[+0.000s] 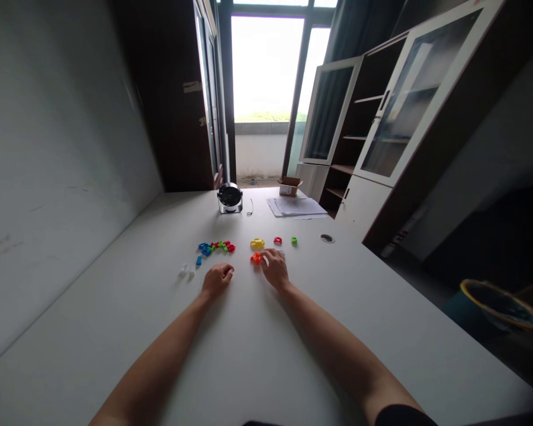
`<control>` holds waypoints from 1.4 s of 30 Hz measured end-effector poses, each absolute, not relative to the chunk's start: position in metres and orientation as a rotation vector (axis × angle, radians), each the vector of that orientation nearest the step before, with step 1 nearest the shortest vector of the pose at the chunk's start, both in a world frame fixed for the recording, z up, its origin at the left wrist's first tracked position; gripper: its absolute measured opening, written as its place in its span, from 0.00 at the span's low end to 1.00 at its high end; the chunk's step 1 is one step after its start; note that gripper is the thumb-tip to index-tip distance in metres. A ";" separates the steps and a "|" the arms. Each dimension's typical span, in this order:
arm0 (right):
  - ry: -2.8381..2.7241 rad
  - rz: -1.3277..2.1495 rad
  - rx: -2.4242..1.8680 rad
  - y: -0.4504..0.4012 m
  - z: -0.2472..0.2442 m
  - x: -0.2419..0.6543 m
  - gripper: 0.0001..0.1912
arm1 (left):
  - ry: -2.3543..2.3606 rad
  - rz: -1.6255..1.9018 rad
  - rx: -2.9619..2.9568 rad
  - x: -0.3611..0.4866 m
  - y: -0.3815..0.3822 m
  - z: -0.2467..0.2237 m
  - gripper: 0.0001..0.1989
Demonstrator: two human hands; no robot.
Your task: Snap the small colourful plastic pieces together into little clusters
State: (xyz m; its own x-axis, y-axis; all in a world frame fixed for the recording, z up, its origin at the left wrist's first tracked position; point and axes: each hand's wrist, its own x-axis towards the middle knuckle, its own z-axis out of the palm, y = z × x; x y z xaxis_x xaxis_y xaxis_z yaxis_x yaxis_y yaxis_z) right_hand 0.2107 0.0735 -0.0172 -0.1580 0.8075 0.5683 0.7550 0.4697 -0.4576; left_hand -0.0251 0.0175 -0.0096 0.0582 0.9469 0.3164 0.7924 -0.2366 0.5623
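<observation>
My left hand (218, 278) rests on the white table with its fingers curled together; whatever they hold, if anything, is too small to make out. Beyond it lies a cluster of blue pieces (204, 249), with green pieces (222, 245) and red pieces (231, 248) beside them. A single blue piece (198, 260) and white pieces (186, 271) are to its left. My right hand (274, 267) is at the orange pieces (255, 258), its fingertips at their right edge; its grip is unclear. Behind are a yellow piece (257, 243), a red piece (278, 240) and a green piece (294, 240).
At the table's far side stand a round black device (230, 197), papers (296, 206) and a small cardboard box (288, 188). A cable hole (327, 238) is at the right. A wall borders the left side, and a bin (484, 313) stands beyond the right edge.
</observation>
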 end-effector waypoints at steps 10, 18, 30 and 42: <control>-1.912 0.108 -1.350 0.077 -0.021 0.212 0.10 | 1.790 0.891 2.091 -0.023 0.015 -0.006 0.09; -1.903 0.067 -1.392 0.080 -0.023 0.212 0.10 | 1.789 0.884 2.080 -0.021 0.012 0.000 0.10; -1.903 0.068 -1.426 0.092 -0.025 0.205 0.09 | 1.775 0.871 2.146 -0.023 0.013 -0.004 0.10; -1.849 0.062 -1.433 0.095 -0.026 0.209 0.05 | 1.782 0.835 2.150 -0.022 0.012 -0.001 0.10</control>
